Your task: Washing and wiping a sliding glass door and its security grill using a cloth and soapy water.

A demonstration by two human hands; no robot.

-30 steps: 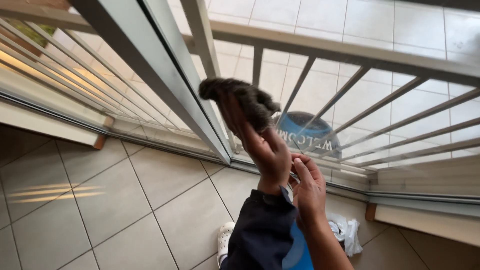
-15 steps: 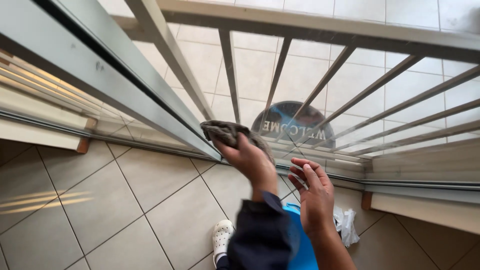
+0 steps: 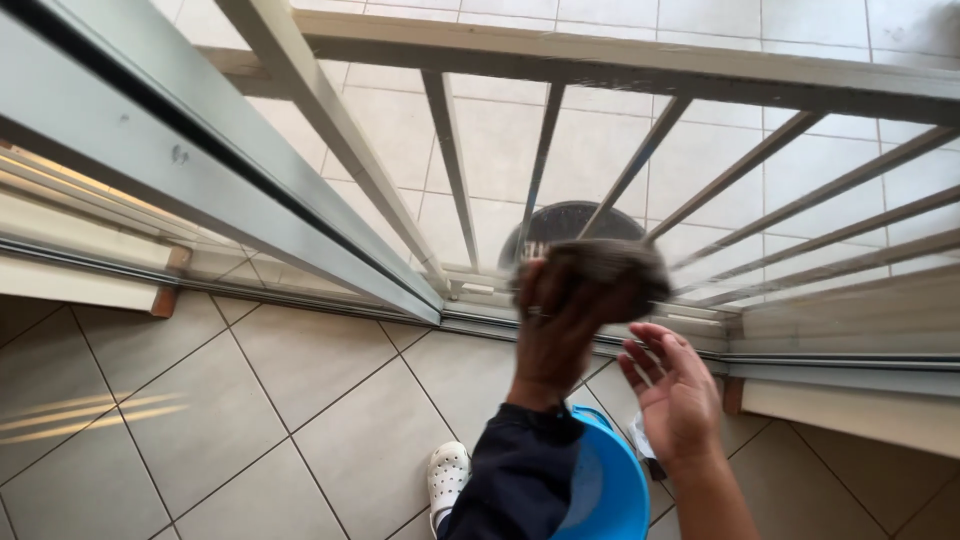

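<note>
Cloth (image 3: 610, 275), dark grey and bunched, sits pressed against the glass of the sliding door (image 3: 600, 170), low on the pane and just above the door track (image 3: 480, 322); the left hand (image 3: 555, 325) is closed over it from the near side, palm toward the glass, which fits wiping contact rather than mere carrying. Right hand (image 3: 680, 390) hangs apart from the left, below and to the side of the cloth, fingers spread and holding nothing, near the track. Blue bucket (image 3: 610, 490) stands on the floor tiles (image 3: 300, 400) directly under both forearms, well below the track, within easy reach of the cloth. White shoe (image 3: 447, 478) rests beside the bucket. Cloth and left hand are motion-blurred, so finger placement cannot be told. Round dark mat (image 3: 570, 220) beyond the glass is half hidden by the cloth and the outer bars (image 3: 640, 160). Bucket contents are hidden by the sleeve (image 3: 520, 470).
</note>
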